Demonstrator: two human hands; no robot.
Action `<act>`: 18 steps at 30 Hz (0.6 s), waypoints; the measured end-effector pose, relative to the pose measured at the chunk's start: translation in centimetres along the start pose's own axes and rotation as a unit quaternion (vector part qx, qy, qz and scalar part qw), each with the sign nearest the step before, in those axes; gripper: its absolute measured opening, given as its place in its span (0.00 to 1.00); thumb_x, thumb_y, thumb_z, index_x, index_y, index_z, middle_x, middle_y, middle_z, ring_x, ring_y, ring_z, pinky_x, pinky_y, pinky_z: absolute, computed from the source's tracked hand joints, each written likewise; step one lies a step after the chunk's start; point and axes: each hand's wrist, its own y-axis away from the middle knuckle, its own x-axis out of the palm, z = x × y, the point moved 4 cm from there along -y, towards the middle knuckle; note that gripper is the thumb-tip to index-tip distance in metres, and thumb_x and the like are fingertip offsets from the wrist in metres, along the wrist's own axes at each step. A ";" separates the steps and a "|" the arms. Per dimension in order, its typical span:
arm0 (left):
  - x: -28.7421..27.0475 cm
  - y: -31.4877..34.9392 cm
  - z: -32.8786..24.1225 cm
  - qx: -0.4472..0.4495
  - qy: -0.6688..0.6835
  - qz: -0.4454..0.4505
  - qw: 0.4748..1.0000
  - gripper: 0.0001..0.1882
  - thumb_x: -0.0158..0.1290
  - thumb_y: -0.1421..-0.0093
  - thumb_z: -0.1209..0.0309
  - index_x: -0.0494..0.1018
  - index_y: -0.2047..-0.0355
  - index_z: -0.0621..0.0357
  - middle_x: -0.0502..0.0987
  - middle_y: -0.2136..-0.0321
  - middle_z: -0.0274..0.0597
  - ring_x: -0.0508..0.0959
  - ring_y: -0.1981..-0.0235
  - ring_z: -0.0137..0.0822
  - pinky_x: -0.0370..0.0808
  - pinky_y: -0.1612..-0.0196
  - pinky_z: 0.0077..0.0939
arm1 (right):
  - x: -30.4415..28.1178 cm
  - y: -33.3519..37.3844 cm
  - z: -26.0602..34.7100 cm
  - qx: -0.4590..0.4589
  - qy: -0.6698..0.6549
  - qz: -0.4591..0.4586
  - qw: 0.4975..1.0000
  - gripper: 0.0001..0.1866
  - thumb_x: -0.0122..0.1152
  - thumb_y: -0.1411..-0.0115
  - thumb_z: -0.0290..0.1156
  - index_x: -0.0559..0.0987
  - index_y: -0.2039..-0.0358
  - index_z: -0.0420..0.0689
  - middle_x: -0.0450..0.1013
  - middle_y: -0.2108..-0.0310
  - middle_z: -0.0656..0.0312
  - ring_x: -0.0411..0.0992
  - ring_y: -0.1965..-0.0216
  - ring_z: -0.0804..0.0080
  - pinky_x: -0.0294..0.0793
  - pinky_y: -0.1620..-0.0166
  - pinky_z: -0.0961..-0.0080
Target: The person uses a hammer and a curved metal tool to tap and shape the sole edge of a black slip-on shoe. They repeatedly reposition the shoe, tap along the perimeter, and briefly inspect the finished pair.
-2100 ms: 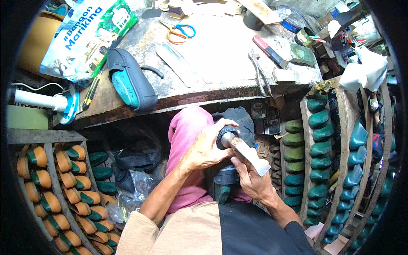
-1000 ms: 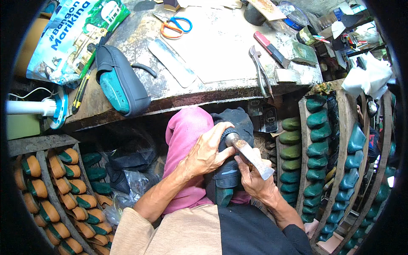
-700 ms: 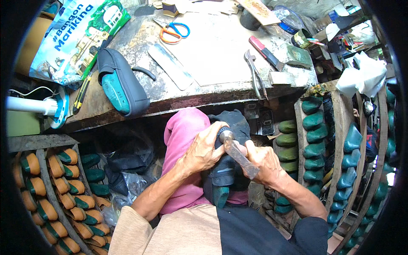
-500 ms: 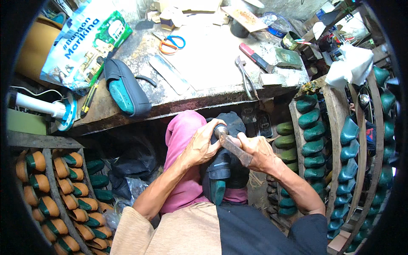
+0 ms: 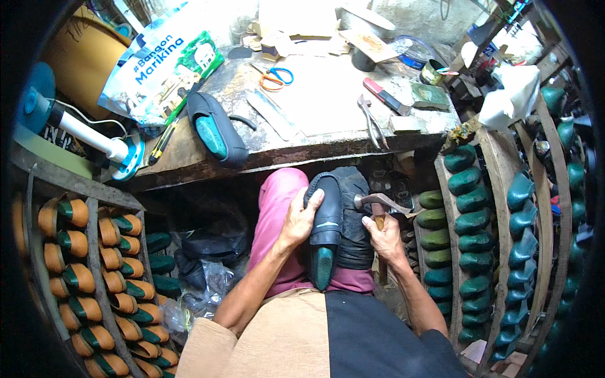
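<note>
Dark shoe [image 5: 328, 214] in the lap, toe toward 12 o'clock. Left hand [image 5: 302, 220] at its 9 o'clock side, gripping it, thumb across the upper. Right hand [image 5: 386, 239] at 3 o'clock, closed round the handle of a hammer [image 5: 380, 200], head clear of the shoe. On the worktop [image 5: 236, 83]: second shoe [image 5: 234, 140] at 10 o'clock, scissors [image 5: 275, 78] at 11, pincers [image 5: 372, 120] at 1.

A shoe [image 5: 328, 214] lies on the lap [image 5: 274, 205], a hammer [image 5: 386, 201] right of it, bench [image 5: 283, 157] ahead, racks [image 5: 94, 233] either side

Glare across the workbench [image 5: 236, 82], shadow beneath
</note>
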 end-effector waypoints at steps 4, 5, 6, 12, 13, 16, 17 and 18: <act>1.1 -1.3 -4.2 0.022 0.035 0.109 0.993 0.23 0.62 0.21 0.54 0.82 0.41 0.61 0.84 0.56 0.35 0.80 0.56 0.26 0.79 0.50 0.27 | 0.4 2.0 -4.8 -0.085 -0.075 -0.079 0.990 0.19 0.71 0.28 0.29 0.82 0.40 0.38 0.80 0.56 0.60 0.75 0.55 0.70 0.78 0.46 0.66; 1.7 -1.7 -5.8 0.053 0.031 0.164 0.985 0.23 0.63 0.22 0.54 0.81 0.41 0.62 0.84 0.55 0.32 0.79 0.54 0.23 0.78 0.47 0.24 | 0.6 2.9 -6.3 -0.071 -0.092 -0.090 0.989 0.18 0.71 0.28 0.29 0.82 0.41 0.38 0.79 0.58 0.61 0.74 0.57 0.70 0.78 0.48 0.65; 2.1 -2.1 -7.3 0.074 -0.010 0.235 0.969 0.25 0.65 0.23 0.55 0.81 0.38 0.62 0.84 0.52 0.33 0.80 0.51 0.24 0.78 0.44 0.24 | 0.9 3.5 -8.1 -0.007 -0.119 -0.094 0.988 0.13 0.72 0.27 0.31 0.82 0.48 0.38 0.78 0.65 0.64 0.72 0.64 0.74 0.76 0.56 0.68; 4.8 -0.7 -11.1 0.235 -0.519 0.208 0.795 0.37 0.67 0.28 0.48 0.74 0.31 0.64 0.82 0.44 0.55 0.84 0.44 0.51 0.81 0.40 0.43 | 1.1 6.6 -13.7 0.093 -0.244 -0.120 0.958 0.12 0.71 0.24 0.34 0.76 0.62 0.47 0.66 0.77 0.74 0.61 0.82 0.85 0.60 0.79 0.79; 5.6 0.8 -10.3 0.186 -0.546 0.194 0.794 0.44 0.65 0.29 0.43 0.70 0.28 0.68 0.78 0.40 0.64 0.79 0.37 0.64 0.78 0.35 0.51 | 1.2 6.9 -14.1 0.101 -0.238 -0.119 0.959 0.13 0.71 0.24 0.35 0.75 0.62 0.47 0.66 0.77 0.74 0.61 0.82 0.85 0.60 0.80 0.78; 7.4 5.2 -9.3 0.256 -0.544 0.139 0.787 0.60 0.68 0.34 0.38 0.57 0.20 0.73 0.72 0.31 0.69 0.74 0.30 0.64 0.74 0.27 0.51 | 1.3 7.2 -14.8 0.141 -0.252 -0.116 0.950 0.14 0.69 0.22 0.35 0.73 0.63 0.48 0.65 0.79 0.73 0.60 0.84 0.85 0.59 0.82 0.77; 7.6 5.5 -8.8 0.241 -0.554 0.150 0.782 0.66 0.73 0.39 0.41 0.51 0.18 0.72 0.66 0.26 0.69 0.72 0.27 0.63 0.74 0.26 0.50 | 1.3 7.3 -15.0 0.149 -0.265 -0.110 0.946 0.13 0.68 0.22 0.35 0.73 0.62 0.48 0.64 0.79 0.73 0.60 0.84 0.85 0.59 0.83 0.77; 7.5 5.3 -8.6 0.227 -0.533 0.161 0.799 0.66 0.75 0.40 0.43 0.52 0.18 0.72 0.66 0.26 0.68 0.73 0.27 0.63 0.74 0.26 0.49 | 1.2 7.1 -15.0 0.155 -0.277 -0.104 0.942 0.13 0.68 0.22 0.35 0.73 0.62 0.48 0.64 0.80 0.73 0.60 0.85 0.84 0.59 0.83 0.77</act>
